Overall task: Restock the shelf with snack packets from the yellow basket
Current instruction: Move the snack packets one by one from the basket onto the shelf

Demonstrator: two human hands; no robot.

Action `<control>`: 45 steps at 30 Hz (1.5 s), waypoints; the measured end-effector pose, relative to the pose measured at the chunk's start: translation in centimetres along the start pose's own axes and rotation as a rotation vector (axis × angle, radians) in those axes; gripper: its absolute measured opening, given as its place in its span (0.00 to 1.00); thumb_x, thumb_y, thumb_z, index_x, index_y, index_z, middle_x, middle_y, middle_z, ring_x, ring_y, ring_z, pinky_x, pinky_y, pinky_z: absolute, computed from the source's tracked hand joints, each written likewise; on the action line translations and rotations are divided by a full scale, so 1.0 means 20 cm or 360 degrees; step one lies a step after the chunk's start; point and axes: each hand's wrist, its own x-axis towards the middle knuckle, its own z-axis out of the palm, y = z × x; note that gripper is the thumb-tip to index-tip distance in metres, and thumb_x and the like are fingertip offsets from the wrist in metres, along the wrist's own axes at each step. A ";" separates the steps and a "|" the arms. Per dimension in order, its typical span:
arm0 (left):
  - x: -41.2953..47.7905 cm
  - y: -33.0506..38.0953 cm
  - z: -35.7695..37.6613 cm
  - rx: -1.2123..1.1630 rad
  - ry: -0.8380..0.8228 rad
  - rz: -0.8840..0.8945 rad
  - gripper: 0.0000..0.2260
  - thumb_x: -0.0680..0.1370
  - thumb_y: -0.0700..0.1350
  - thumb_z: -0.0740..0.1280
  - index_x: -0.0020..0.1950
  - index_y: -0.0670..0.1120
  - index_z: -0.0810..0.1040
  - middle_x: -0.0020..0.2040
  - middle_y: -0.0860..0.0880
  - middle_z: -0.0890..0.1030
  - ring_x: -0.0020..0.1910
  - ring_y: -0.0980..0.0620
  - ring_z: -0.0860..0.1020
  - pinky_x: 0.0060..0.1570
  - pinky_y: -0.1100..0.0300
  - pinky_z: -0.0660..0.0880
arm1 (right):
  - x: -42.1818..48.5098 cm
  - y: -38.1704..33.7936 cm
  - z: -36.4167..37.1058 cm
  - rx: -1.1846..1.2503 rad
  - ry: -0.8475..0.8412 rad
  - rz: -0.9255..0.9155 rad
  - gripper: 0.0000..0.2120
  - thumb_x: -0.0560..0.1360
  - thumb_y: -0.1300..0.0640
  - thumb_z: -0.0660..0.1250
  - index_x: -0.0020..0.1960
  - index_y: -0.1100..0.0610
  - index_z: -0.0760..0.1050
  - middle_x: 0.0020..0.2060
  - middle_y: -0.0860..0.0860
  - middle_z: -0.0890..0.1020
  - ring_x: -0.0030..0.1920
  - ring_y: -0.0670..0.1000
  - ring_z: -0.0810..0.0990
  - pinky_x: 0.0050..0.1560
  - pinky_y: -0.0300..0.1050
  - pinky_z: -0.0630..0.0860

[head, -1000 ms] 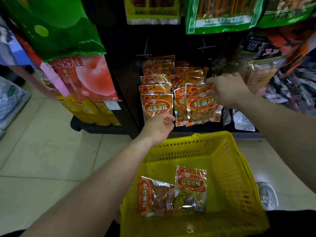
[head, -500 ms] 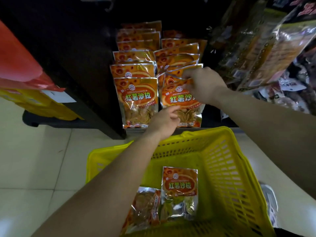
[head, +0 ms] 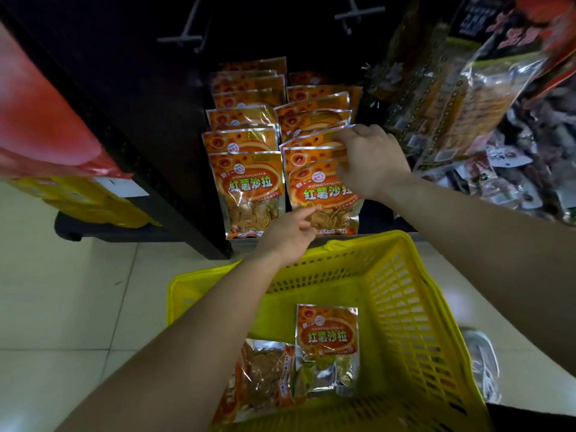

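Two rows of orange snack packets stand on the dark bottom shelf point(head: 377, 218). My right hand point(head: 369, 162) pinches the top right corner of the front packet of the right row point(head: 318, 194). My left hand point(head: 291, 233) touches that packet's lower edge with an outstretched finger. The left row's front packet point(head: 247, 190) stands untouched. Below, the yellow basket point(head: 411, 310) holds two packets: an upright one point(head: 325, 341) and one lying sideways point(head: 260, 378).
A black upright panel point(head: 149, 145) bounds the shelf on the left, with red and yellow bags point(head: 46, 126) beyond it. Hanging snack bags point(head: 467, 88) crowd the right side. Pale floor tiles point(head: 62, 307) lie left of the basket. A shoe point(head: 483, 363) shows beside the basket.
The view has tilted down and closer to the bottom shelf. The right-row front packet went from tilted to upright; my left hand moved from the left packet to its lower edge.
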 end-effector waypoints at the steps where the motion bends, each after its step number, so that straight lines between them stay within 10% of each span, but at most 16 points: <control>1: -0.03 0.01 -0.02 -0.0004 0.0018 -0.0006 0.22 0.83 0.49 0.63 0.77 0.59 0.66 0.69 0.53 0.77 0.48 0.50 0.83 0.42 0.59 0.79 | -0.01 -0.01 -0.04 -0.0018 -0.0004 -0.0010 0.27 0.76 0.53 0.65 0.74 0.54 0.66 0.67 0.58 0.73 0.67 0.63 0.69 0.64 0.59 0.70; 12: -0.67 -0.03 -0.16 0.0080 0.0194 -0.0079 0.16 0.82 0.46 0.65 0.70 0.51 0.75 0.60 0.52 0.81 0.46 0.55 0.77 0.44 0.63 0.70 | -0.53 -0.18 -0.29 0.0158 -0.0101 0.0017 0.23 0.77 0.53 0.65 0.72 0.55 0.69 0.65 0.57 0.73 0.66 0.62 0.69 0.64 0.57 0.72; 28: -0.74 -0.73 0.33 0.0328 -0.0093 -0.0540 0.21 0.79 0.51 0.68 0.71 0.50 0.73 0.67 0.46 0.79 0.61 0.45 0.79 0.59 0.54 0.75 | -1.17 -0.10 0.88 0.0225 -0.1216 0.0269 0.31 0.75 0.45 0.68 0.74 0.54 0.64 0.70 0.60 0.70 0.67 0.63 0.74 0.65 0.56 0.73; 45: -0.47 -0.97 0.41 0.1090 -0.0166 -0.0544 0.24 0.75 0.56 0.71 0.68 0.48 0.73 0.66 0.43 0.77 0.65 0.40 0.74 0.61 0.48 0.74 | -0.99 -0.01 1.31 -0.0039 -0.0944 0.0401 0.26 0.73 0.46 0.72 0.66 0.54 0.68 0.63 0.59 0.69 0.65 0.62 0.68 0.61 0.58 0.70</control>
